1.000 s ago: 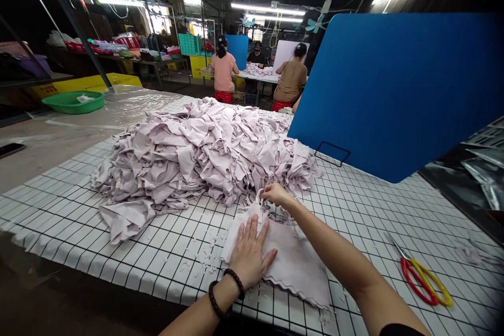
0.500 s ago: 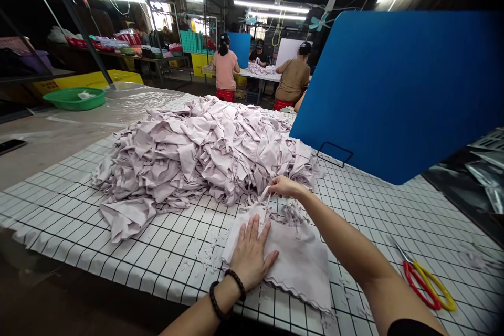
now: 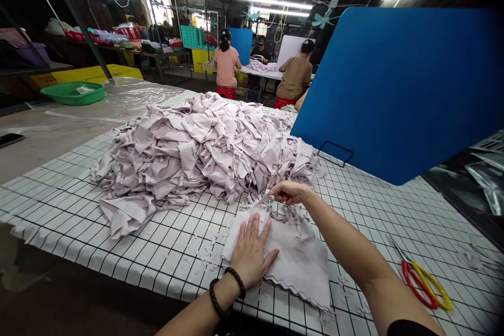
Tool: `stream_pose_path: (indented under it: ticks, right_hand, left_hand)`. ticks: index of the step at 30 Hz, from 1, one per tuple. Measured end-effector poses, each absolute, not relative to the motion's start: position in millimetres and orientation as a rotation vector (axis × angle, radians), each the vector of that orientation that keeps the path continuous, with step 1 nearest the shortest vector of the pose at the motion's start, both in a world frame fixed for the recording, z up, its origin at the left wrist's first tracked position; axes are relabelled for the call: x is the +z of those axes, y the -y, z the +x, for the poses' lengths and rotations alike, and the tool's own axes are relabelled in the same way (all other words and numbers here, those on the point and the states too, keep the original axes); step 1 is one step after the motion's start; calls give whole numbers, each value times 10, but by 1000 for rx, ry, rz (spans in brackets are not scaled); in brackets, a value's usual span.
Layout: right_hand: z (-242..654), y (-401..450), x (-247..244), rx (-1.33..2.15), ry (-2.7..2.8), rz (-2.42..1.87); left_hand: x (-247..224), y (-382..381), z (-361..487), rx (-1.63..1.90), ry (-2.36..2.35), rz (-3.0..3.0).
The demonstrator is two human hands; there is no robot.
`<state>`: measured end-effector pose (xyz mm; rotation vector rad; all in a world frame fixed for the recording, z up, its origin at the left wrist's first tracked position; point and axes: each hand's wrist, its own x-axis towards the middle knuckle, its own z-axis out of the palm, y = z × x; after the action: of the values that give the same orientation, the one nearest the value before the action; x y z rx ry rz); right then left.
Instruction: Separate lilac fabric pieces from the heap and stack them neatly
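Pale lilac garment stack, wavy-edged, lying flat on checked cloth, straps bunched.

The cloth stack is showing pale mauve, the worktop a black-on-white grid, the scissor handles red and yellow.

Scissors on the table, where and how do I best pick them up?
Probably by the red and yellow handles, reaching from the near side with the right hand. The scissors lie on the table with their loops toward you and blades pointing away. That hand is pinching a strap, so it would need freeing first.
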<state>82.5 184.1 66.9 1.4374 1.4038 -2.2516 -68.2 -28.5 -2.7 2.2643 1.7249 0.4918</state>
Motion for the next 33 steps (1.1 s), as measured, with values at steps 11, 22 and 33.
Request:
stream_pose_path:
  ticks: [11,22,33]
  right_hand:
    - [881,-1842,656,-2552,-1476,1416]
    - [920,-1749,619,-2478,-1718,1453]
    - [743,-1673,433,-1138,-2692,1979]
  left_hand:
    - [-5,294,-679,528,-1722,2255]
    - [-42,297,-678,541,-1716,2272]
    - [2,300,-683,532,-1710,2238]
